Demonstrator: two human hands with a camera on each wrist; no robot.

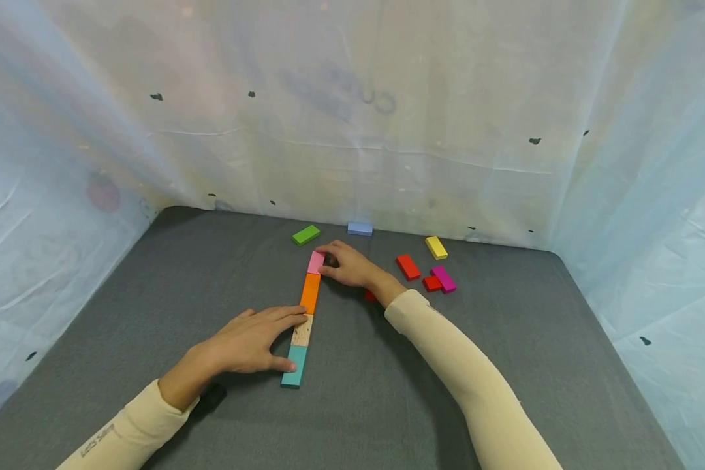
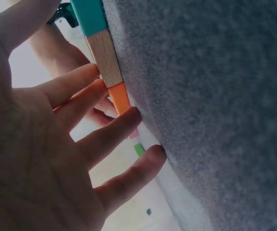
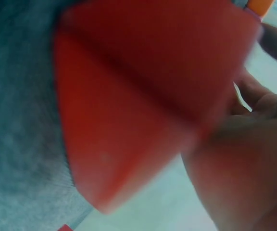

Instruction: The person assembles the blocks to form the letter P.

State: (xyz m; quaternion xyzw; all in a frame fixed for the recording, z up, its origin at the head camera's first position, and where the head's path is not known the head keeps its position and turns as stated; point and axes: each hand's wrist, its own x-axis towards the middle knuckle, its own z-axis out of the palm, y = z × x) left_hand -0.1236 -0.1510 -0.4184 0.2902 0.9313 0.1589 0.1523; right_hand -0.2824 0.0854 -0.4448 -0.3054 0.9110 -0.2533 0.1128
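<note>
- While the left hand [image 1: 252, 341] spreads its fingers along the row, thumb at the teal block [image 1: 297, 354], the right hand [image 1: 349, 265] pinches the pink block [image 1: 314, 262] at the far end.
- Between them, the orange block [image 1: 310, 290] and wooden block [image 1: 301, 334] lie end to end on the gray counter [image 1: 182, 274].
- Green block [image 1: 306, 235]: just beyond the pink one.

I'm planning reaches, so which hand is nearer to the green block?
Right. The right hand is just rightward and toward the person from the green block, at the pink block; the left hand is farther back, by the teal block.
</note>
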